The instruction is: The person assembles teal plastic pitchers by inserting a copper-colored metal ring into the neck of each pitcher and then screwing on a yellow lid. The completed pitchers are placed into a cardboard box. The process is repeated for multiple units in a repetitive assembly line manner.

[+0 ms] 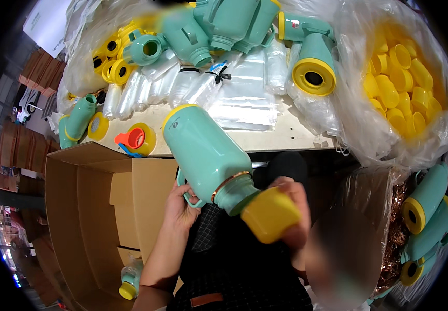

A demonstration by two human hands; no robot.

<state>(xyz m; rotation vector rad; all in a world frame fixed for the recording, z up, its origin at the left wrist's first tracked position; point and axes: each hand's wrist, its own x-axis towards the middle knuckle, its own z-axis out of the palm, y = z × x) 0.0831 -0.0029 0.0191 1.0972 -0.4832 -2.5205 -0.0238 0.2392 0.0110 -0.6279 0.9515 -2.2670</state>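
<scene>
Nearby, the cardboard box (83,217) contains a wrapped flask (130,282); the clear bag (349,88) at right bulges with yellow cups (403,83). Before me, my left hand (180,210) grips the teal jug (203,150) by its handle (182,180), neck (236,195) tilted down rightward, and my right hand (295,215) clasps a yellow cap (270,215) at the neck's end.
</scene>
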